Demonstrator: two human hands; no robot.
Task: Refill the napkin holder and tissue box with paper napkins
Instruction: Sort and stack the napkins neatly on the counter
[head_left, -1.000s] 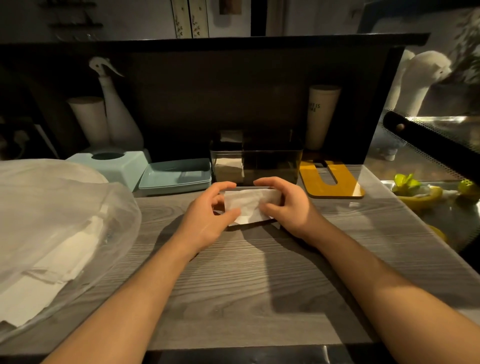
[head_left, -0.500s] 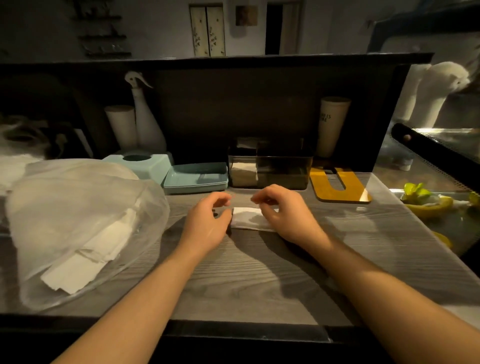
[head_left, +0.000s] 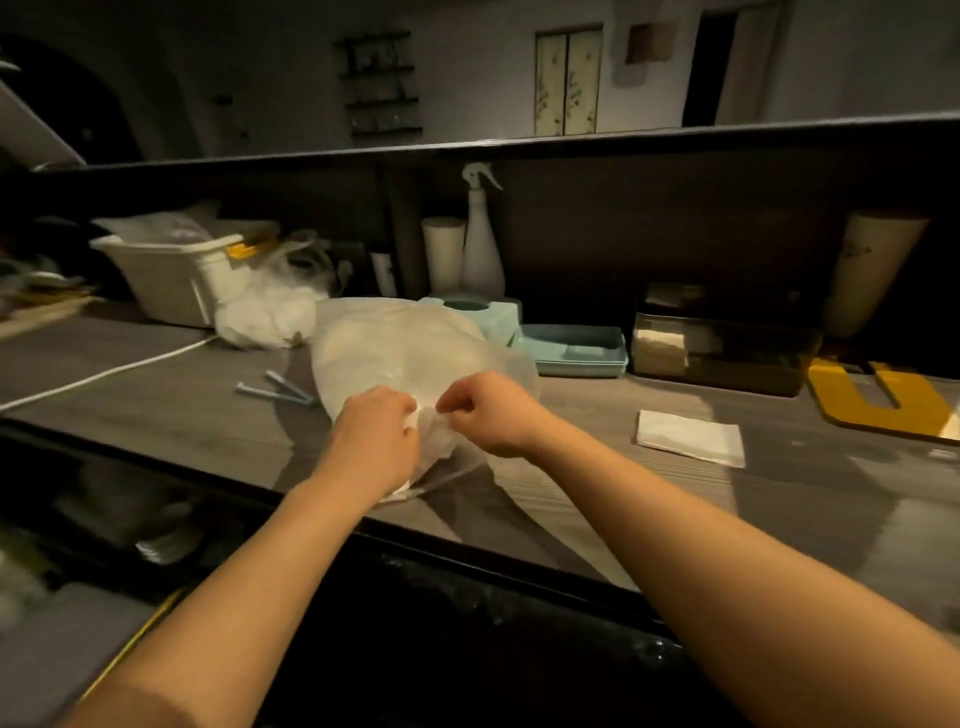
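Note:
A clear plastic bag of white napkins (head_left: 400, 353) lies on the wooden counter (head_left: 156, 410) in front of me. My left hand (head_left: 376, 441) and my right hand (head_left: 485, 415) both pinch the bag's near edge, fingers curled. A folded white napkin (head_left: 688, 436) lies flat on the counter to the right, apart from both hands. Behind it stands the dark clear napkin holder (head_left: 722, 353) with a few napkins at its left end. The teal tissue box (head_left: 480, 312) sits behind the bag, partly hidden by it.
A teal tray (head_left: 574, 351) sits between the tissue box and holder. A yellow board (head_left: 883, 400) lies far right. Two bolts (head_left: 275, 389) and a white cord (head_left: 104, 371) lie left of the bag. A white bin (head_left: 166, 275), spray bottle (head_left: 480, 244) and paper cups stand at the back.
Both hands let go of the folded napkin, which stays on the counter, and moved left to the plastic bag. My view swung left with them.

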